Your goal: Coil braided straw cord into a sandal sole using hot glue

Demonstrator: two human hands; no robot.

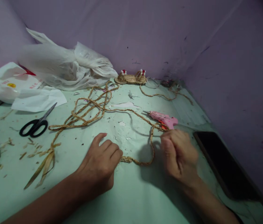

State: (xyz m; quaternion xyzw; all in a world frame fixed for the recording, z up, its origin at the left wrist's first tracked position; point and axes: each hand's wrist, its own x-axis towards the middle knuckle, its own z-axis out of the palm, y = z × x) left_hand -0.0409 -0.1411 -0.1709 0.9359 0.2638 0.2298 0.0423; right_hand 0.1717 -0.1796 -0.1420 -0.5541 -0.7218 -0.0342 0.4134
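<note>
The pale green tabletop, strewn with scraps, meets purple walls beyond the pink glue gun. Scissors lie well left of the gun; a dark phone lies nearer and to its right. Left of the gun, braided rope spreads in loose loops. One strand reaches the right hand, just nearer than the gun, its fingers curled tightly round it. The rope curves back beneath the left hand, nearer and left of the gun, fingers half bent; whether they grip it I cannot tell.
</note>
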